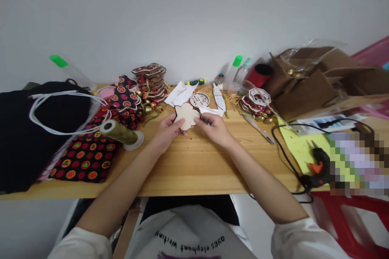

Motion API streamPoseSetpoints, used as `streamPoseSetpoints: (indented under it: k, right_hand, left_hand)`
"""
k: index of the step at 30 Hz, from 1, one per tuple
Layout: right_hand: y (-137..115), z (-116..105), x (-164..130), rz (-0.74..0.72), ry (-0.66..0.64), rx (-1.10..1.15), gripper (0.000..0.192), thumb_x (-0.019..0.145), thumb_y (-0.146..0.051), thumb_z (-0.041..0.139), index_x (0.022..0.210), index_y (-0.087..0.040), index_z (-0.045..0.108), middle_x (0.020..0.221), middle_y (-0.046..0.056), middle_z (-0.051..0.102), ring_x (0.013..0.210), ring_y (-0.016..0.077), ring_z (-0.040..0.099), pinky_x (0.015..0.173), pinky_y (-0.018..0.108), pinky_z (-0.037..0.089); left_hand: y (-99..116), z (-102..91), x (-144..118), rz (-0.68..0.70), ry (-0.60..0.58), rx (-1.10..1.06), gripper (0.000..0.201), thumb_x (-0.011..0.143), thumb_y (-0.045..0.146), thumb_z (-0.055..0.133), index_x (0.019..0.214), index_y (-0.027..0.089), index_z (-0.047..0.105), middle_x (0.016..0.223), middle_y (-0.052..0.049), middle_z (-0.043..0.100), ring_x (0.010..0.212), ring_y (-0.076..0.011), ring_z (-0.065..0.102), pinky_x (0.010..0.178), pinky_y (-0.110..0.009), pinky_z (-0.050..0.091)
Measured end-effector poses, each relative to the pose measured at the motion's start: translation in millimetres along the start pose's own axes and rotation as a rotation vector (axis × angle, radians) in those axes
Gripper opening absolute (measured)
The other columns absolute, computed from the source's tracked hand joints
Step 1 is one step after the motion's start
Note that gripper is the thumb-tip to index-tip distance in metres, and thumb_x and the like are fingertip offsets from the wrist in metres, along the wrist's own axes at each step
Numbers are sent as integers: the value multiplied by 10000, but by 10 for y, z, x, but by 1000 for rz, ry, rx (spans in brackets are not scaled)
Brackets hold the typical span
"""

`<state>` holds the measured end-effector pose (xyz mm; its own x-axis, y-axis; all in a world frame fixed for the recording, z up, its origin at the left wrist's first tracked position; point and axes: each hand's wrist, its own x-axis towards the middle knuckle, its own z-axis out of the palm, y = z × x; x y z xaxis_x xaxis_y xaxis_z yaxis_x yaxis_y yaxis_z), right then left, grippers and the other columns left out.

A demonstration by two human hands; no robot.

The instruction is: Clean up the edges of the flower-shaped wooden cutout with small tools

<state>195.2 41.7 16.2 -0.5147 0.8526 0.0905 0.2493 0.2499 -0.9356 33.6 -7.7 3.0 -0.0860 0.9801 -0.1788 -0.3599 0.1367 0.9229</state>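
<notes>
Two hands on a wooden cutout at a crowded bench

Both hands met at the centre of the head view: the left hand (166, 131) and the right hand (214, 128) each pinched an edge of a pale lobed wooden cutout (186, 115), held just above the light wooden table (188, 166). A plain white wall (194, 16) filled the upper frame. Patterned fabric (91, 149) and a thread spool (120, 132) lay at left, a glue gun (319, 164) at lower right, and cardboard boxes (316, 81) at upper right.
</notes>
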Motion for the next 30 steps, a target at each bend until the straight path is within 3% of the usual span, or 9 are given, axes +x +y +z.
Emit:
streamPoseSetpoints:
  k: [4,10,15,18,25,30]
  right_hand:
    - [27,1,5,-68,38,-197,309,803,-385,486,593,-159,480,546,-33,389,562,95,333,544,233,268]
    - [27,12,10,-34,42,-90,364,808,-441,472,566,-182,388,537,-43,332,545,92,308,532,234,258]
    - [37,13,16,2,59,-3,386,799,-482,484,572,-187,380,526,-41,345,537,92,303,522,238,253]
    - [43,21,23,10,67,34,393,789,-496,492,575,-185,384,526,-43,338,536,88,298,516,237,255]
    - [39,22,13,22,49,135,396,784,-499,497,574,-188,369,526,-47,321,527,85,295,506,237,247]
    - [36,12,-8,-39,28,41,372,769,-431,528,554,-183,353,545,-52,282,534,76,264,506,234,227]
  left_hand:
    - [34,45,-24,-35,10,-28,266,568,268,751,754,119,632,652,-50,676,524,-124,578,469,-233,438]
    - [107,96,-88,-96,4,-4,248,542,233,742,738,108,655,664,-66,678,566,-162,599,477,-262,448]
    - [82,89,-125,-171,-155,120,249,565,315,733,679,112,643,542,-44,630,476,-138,561,446,-251,420]
    - [57,93,-129,-174,-190,170,293,577,383,723,647,120,616,519,-22,604,444,-113,533,420,-231,399]
    - [18,131,-134,-168,-150,270,353,572,432,729,675,121,599,536,-3,598,426,-87,504,416,-221,405]
    - [-55,150,-106,-110,74,265,378,536,426,754,702,115,618,541,-9,615,442,-94,520,410,-211,404]
